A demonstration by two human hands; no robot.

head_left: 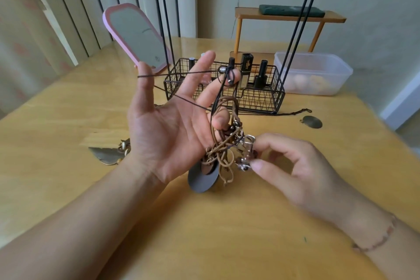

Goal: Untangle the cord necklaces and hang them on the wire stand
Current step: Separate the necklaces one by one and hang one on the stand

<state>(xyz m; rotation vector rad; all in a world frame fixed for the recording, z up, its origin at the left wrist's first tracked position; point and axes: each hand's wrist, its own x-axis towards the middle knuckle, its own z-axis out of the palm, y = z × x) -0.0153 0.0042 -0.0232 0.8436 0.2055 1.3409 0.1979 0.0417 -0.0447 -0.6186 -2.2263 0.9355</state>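
Two hands work above the table (227,234). Left hand (172,125), fingers spread, carries the black cord (181,73); the tangle (225,150) hangs below its fingers. Right hand (293,166), nearer, pinches what appears to be a clasp (244,165) at the tangle's right.

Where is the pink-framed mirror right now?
In the head view, the pink-framed mirror stands tilted at the table's far left, just left of the black wire basket and behind the raised left hand.

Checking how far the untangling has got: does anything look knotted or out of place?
Yes: brown cords hang in a snarl between left hand and right hand, and a black cord runs taut across the left fingers.
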